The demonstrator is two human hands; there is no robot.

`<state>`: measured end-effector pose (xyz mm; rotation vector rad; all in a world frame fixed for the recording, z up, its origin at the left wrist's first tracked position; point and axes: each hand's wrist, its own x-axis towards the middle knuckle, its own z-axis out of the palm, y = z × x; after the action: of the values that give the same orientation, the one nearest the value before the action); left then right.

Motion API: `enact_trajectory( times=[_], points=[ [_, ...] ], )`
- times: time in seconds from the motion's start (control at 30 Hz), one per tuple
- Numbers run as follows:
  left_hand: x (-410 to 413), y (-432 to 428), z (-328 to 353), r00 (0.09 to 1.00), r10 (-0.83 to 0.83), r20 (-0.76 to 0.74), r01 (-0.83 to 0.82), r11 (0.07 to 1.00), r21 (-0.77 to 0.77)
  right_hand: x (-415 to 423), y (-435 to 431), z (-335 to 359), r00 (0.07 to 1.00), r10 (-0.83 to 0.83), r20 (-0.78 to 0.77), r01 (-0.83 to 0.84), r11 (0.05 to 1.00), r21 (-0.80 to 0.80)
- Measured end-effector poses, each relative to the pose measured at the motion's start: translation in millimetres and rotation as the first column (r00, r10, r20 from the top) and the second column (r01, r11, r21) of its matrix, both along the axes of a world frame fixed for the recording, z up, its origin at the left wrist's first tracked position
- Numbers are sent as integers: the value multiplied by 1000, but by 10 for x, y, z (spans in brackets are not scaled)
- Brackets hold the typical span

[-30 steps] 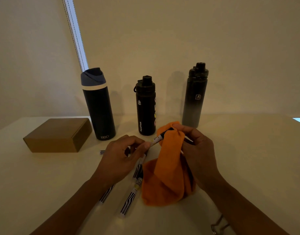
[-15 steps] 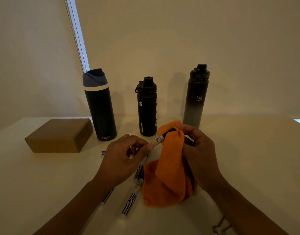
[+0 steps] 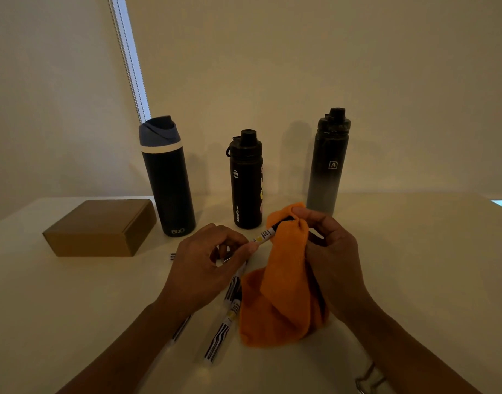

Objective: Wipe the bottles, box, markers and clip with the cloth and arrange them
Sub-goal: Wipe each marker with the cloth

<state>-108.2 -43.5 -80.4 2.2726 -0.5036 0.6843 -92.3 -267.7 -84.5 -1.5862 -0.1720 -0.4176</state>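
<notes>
So, left hand (image 3: 204, 268) pinches a slim white marker (image 3: 264, 236) by one end; right hand (image 3: 335, 260) curls its fingers round the fuzzy orange cloth (image 3: 284, 308) bunched over the marker's black end, just above the smooth bench (image 3: 73, 308).

Box (image 3: 100, 227) left of three bottles (image 3: 245, 180) behind markers (image 3: 218, 336).

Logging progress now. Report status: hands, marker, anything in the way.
Left hand pinches marker by white end. Right hand grips orange cloth wrapped round its dark end. Loose markers lie on table under the hands.
</notes>
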Motion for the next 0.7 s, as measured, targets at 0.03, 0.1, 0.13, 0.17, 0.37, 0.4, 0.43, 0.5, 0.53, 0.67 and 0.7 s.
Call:
enact_trajectory(
  times=[0.03,0.1,0.13,0.17,0.37,0.4,0.43,0.5,0.53,0.67,0.7],
  points=[
    [-6,-1,4,1000,-6,16,6,1000,4,8,-5,-4,1000,-10,0,10,1000,-2],
    [-9,-3,13,999,-11,38,10,1000,16,25,-26,-5,1000,-25,0,25,1000,10],
    [-11,-6,18,999,-12,46,11,1000,19,31,-34,0,1000,-29,6,29,999,19],
    [-12,-6,19,998,-12,56,11,1000,20,35,-37,3,999,-31,15,31,999,24],
    [-19,-14,27,992,-26,124,22,999,35,9,-11,-21,1000,-6,1,6,995,101],
    [-14,-8,21,990,-21,137,15,999,45,13,-9,-30,1000,-2,-24,4,996,90],
    [-4,-2,11,989,-14,150,6,999,51,24,-7,-40,999,-2,-54,6,997,72],
    [14,12,-10,985,-9,172,0,999,51,32,1,-46,995,7,-101,-4,999,33],
    [19,16,-19,983,-9,182,0,999,50,36,3,-48,994,3,-112,-3,1000,3],
    [30,18,-22,981,-12,195,3,999,47,45,-23,-32,994,-49,-97,40,995,-88],
    [29,12,-22,981,-15,193,6,999,47,51,-35,-34,994,-56,-97,48,995,-84]
  ],
)
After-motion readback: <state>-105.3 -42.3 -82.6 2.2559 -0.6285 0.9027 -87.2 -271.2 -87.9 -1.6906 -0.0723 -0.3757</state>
